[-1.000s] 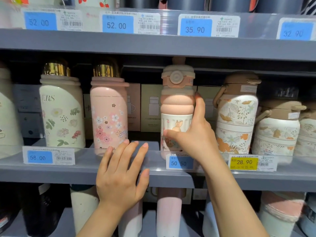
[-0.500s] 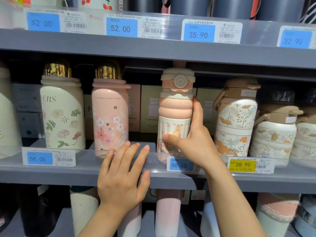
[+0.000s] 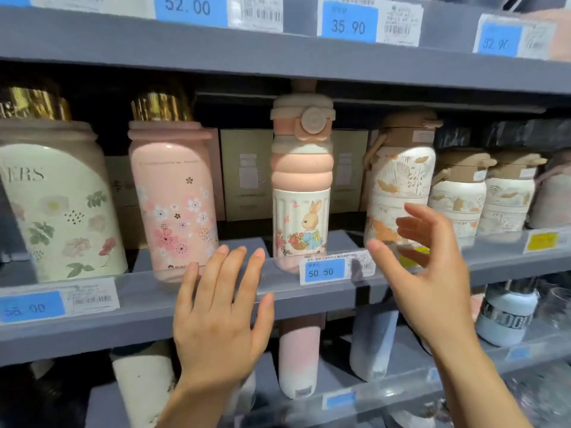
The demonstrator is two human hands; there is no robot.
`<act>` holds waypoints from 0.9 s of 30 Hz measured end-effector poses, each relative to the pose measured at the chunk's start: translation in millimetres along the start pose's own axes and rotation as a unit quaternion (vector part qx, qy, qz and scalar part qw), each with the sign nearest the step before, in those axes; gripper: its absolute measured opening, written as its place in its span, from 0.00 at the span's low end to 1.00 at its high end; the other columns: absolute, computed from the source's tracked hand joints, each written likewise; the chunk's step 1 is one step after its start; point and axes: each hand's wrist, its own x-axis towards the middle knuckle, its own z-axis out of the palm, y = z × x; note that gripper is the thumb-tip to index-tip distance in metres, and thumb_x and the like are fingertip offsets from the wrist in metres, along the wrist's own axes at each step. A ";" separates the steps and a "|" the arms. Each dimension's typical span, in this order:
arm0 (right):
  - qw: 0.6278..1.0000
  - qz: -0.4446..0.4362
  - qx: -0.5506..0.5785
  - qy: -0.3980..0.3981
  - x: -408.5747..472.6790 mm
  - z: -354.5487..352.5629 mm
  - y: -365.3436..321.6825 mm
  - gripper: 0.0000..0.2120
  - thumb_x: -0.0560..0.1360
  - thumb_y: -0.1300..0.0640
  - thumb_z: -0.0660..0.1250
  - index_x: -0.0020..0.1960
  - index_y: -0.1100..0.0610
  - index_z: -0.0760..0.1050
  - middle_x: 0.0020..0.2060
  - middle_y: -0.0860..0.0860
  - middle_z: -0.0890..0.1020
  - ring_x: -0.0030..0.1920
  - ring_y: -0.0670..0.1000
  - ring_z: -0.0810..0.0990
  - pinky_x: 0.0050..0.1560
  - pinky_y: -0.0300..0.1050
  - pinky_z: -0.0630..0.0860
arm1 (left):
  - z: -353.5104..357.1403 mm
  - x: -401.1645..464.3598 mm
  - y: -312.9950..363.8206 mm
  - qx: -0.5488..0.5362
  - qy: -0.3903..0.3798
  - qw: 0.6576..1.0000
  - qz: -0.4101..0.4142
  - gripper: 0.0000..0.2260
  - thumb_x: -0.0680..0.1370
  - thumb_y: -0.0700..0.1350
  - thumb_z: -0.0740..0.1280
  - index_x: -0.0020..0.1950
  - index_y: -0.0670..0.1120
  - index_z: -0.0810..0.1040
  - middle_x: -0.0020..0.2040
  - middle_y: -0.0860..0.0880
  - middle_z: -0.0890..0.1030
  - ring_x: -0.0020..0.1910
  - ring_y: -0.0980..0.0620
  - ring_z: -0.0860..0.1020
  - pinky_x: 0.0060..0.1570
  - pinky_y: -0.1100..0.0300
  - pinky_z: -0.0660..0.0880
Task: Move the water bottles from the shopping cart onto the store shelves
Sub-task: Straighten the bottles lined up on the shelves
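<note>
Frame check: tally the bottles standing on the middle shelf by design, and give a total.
Gold-capped floral bottles: 2
Rabbit bottle: 1
Leaf-print bottles with brown lids: 3
Total: 6, not counting a blurred pinkish shape at the far right edge.

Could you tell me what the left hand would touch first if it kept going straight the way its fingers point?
Probably the pink blossom bottle: the left hand lies on the shelf's clear front rail, fingers aimed up at the bottle's base. Depth is unclear.
</note>
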 end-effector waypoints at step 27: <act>0.988 -0.080 -0.095 -0.096 89.2 -13.2 62.7 0.55 0.65 0.46 0.77 0.76 0.43 0.39 0.67 0.51 0.59 0.61 0.57 0.70 0.49 0.45 0.69 | 45.2 25.7 142.9 0.022 -0.002 0.997 -0.075 0.22 0.78 0.55 0.56 0.70 0.49 0.69 0.69 0.46 0.74 0.71 0.46 0.67 0.70 0.46 0.59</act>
